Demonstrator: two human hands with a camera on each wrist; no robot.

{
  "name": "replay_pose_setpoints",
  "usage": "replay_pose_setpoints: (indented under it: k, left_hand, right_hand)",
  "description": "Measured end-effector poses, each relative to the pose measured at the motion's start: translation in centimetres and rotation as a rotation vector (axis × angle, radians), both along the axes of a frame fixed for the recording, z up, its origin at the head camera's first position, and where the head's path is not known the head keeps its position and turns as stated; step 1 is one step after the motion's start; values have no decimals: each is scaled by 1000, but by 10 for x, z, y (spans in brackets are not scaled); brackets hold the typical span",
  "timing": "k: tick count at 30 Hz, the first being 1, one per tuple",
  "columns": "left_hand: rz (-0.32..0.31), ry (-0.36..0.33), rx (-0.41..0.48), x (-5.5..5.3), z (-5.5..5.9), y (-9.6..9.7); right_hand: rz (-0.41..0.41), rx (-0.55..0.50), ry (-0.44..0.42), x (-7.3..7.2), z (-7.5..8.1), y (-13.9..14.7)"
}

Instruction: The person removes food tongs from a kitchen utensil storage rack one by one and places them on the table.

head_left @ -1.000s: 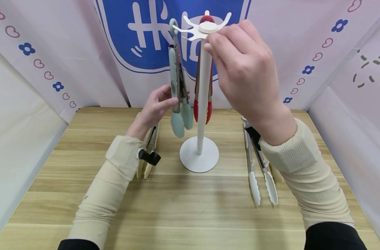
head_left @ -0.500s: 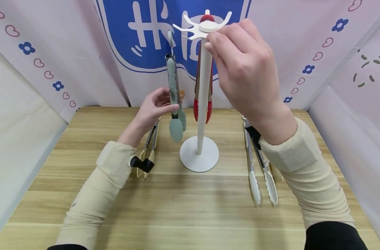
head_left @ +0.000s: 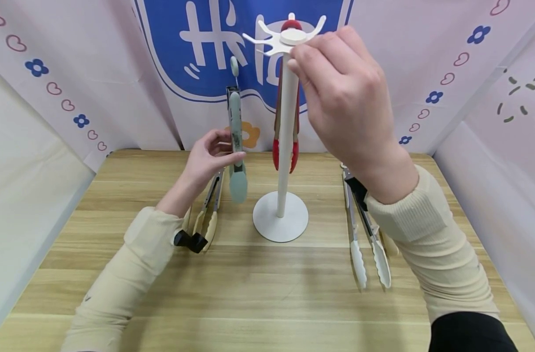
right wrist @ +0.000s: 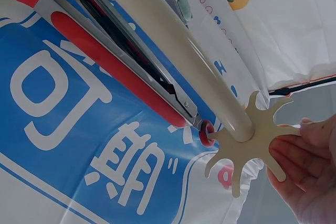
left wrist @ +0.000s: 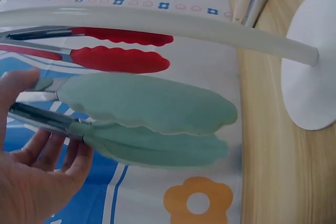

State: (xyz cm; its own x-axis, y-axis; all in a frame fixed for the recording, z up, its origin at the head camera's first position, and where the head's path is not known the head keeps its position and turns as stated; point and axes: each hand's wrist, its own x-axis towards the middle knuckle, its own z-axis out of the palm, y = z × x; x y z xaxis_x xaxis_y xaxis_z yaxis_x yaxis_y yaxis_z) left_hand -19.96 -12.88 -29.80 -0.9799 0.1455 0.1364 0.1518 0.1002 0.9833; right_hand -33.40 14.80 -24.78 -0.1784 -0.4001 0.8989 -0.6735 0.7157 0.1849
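My left hand (head_left: 201,155) holds a pair of mint-green tongs (head_left: 235,117) upright, left of the white rack and apart from its hooks. In the left wrist view thumb and fingers lie on either side of the tongs' arms, with both scalloped green heads (left wrist: 147,100) beyond them, slightly spread. At the rack's top, my right hand (head_left: 346,93) pinches one prong of the hooked crown (head_left: 292,37); the right wrist view shows thumb and fingers around it. Red tongs (right wrist: 115,59) hang by their ring from another prong, partly behind the pole (head_left: 286,127) in the head view.
Beige-tipped tongs (head_left: 211,230) lie on the wooden table (head_left: 267,303), left of the rack's round white base (head_left: 280,230). White-tipped tongs (head_left: 357,261) lie to the right, partly under the right forearm. A printed cloth (head_left: 157,117) hangs close behind the rack.
The green tongs' ring has come off the prong. My left hand has carried them left and down, away from the rack. The right hand keeps its place on the crown.
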Motion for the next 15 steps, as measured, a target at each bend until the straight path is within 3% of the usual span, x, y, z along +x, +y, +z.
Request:
replay_pose_setpoints:
  k: [3,4,5,6,10,11,13,15]
  left_hand:
    - [44,-7,-52,3,-1,-2]
    - [56,-10,-71,4,-1,-3]
    - [65,-12,-82,5,-1,-4]
    - [73,-15,-93,6,-1,-4]
    - [100,-14,-152,10,0,-9]
    - [106,-14,-166,11,-1,-11]
    - [120,-14,-204,13,-1,-13]
    - [133,-21,-227,14,-2,-16]
  right_hand:
    - [3,0,2,0,0,0]
    - [25,-8,-10,22,11,-6]
    - [46,-14,-8,34,17,-9]
    - [51,-18,27,38,20,-10]
    - [69,-32,29,53,26,-14]
    - [47,-29,39,32,15,-8]
    - [42,-46,-29,34,15,-10]
    - [47,-54,-23,30,13,-10]
